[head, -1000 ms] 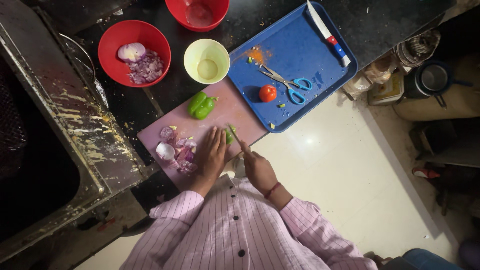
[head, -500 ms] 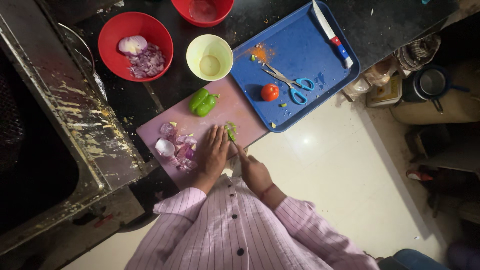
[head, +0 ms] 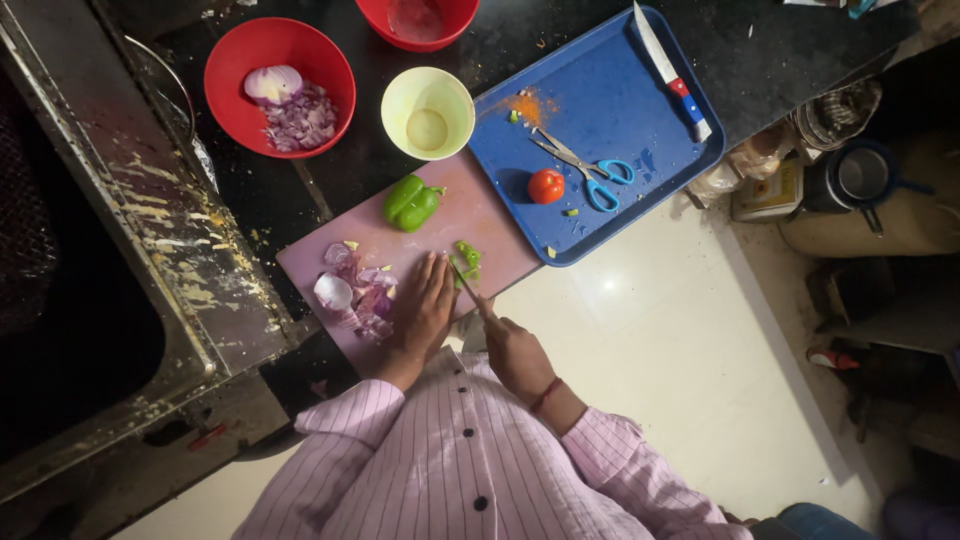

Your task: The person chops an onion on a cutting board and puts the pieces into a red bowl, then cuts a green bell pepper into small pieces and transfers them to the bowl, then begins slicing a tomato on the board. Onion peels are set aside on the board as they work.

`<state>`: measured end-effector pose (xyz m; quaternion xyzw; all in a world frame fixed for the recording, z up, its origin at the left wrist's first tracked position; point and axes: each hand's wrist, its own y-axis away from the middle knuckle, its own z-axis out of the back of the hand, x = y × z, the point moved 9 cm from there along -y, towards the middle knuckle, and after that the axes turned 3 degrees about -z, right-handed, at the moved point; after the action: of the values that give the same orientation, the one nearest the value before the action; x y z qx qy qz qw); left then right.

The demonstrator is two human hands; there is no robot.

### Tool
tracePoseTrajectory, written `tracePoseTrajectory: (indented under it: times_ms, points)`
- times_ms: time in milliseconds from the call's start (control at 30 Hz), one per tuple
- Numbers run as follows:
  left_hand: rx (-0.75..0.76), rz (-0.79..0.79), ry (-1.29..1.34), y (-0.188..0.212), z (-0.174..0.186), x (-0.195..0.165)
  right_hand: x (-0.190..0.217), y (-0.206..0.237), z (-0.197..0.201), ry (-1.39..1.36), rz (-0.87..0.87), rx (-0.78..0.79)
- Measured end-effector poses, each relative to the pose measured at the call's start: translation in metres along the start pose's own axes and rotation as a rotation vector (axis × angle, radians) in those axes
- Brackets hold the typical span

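Observation:
My left hand [head: 424, 306] lies flat on the pink cutting board [head: 480, 215], fingers beside small green pepper pieces [head: 466, 258]. My right hand [head: 512, 350] grips a knife [head: 464, 282] whose blade reaches those pieces. A larger green pepper chunk [head: 411, 203] sits farther up the board. Chopped purple onion [head: 352, 288] lies left of my left hand.
A blue tray [head: 640, 110] holds a tomato [head: 545, 186], blue-handled scissors [head: 582, 169] and a second knife [head: 671, 74]. A red bowl [head: 232, 70] contains onion. A pale yellow bowl [head: 428, 113] and another red bowl [head: 418, 22] stand behind. A stained metal sink [head: 110, 270] lies left.
My hands stay at the green pepper pieces on the board; the view has shifted slightly. The knife blade sits a little differently against the pieces.

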<state>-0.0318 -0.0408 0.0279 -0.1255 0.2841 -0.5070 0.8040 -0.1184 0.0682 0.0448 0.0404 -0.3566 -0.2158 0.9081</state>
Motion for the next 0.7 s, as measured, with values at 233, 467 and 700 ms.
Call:
tracePoseTrajectory:
  times_ms: [233, 467, 700]
  points:
    - [-0.019, 0.007, -0.031, -0.002, 0.000, -0.001, -0.008, 0.000, 0.005, 0.042, -0.012, -0.035]
    - [-0.015, 0.039, -0.023, -0.005, 0.007, -0.005, -0.021, 0.005, -0.002, 0.061, -0.021, -0.045]
    - [-0.027, 0.031, -0.013, -0.006, 0.006, -0.003, -0.027, 0.003, -0.002, 0.119, -0.040, -0.011]
